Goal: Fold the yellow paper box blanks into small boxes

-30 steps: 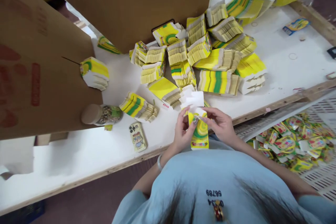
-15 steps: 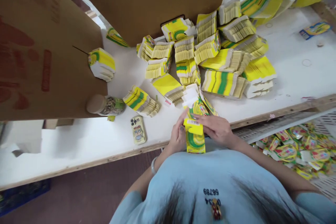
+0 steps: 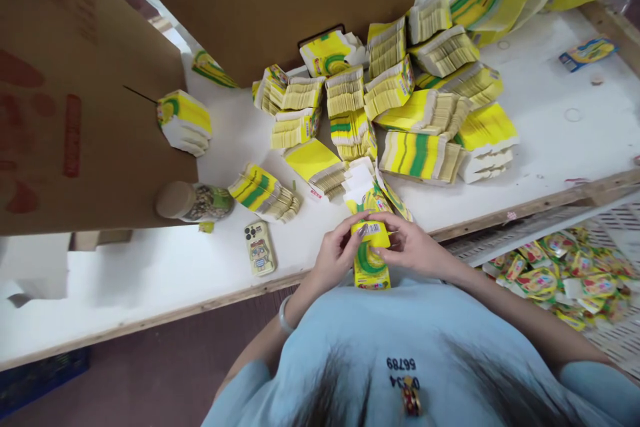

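Observation:
A small yellow and green carton [image 3: 371,260] stands upright at the table's near edge, close to my body. My left hand [image 3: 336,255] grips its left side. My right hand [image 3: 411,248] presses its top flap, which shows a barcode. Just beyond my hands lies a short stack of flat carton blanks [image 3: 367,190]. Many bundles of the same flat yellow blanks [image 3: 410,97] are piled further back on the white table [image 3: 150,267].
A large brown cardboard box [image 3: 75,93] stands at the left and back. A jar with a tan lid [image 3: 193,201] and a phone [image 3: 259,248] lie left of my hands. A white crate [image 3: 615,340] at right holds several folded cartons [image 3: 555,273].
One second ago the carton's white top flaps stood open between my fingers. Now the top is folded down and both hands press on it.

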`<control>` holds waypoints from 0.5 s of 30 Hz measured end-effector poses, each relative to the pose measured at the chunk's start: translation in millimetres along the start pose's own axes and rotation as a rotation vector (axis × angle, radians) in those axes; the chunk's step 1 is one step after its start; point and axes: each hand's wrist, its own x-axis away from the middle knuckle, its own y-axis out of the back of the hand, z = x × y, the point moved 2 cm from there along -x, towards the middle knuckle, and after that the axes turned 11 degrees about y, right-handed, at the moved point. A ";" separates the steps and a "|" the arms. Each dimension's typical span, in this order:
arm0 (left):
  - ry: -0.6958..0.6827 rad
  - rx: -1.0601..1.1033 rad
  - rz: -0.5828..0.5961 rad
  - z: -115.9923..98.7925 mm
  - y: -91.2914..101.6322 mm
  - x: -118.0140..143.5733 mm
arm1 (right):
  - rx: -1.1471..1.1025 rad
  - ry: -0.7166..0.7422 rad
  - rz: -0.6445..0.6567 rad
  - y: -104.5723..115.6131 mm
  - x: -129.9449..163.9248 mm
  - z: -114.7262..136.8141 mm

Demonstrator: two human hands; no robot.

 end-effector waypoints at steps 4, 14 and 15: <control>0.002 -0.047 0.000 4.4 -1.4 7.0 | -0.121 -0.040 0.182 10.5 -1.3 0.1; -0.262 -0.520 -0.221 -6.8 21.8 -74.1 | 0.491 -0.016 -0.310 102.3 77.7 24.2; -0.271 -0.613 -0.276 -6.9 25.6 -92.4 | 0.671 -0.087 -0.338 128.9 106.0 27.0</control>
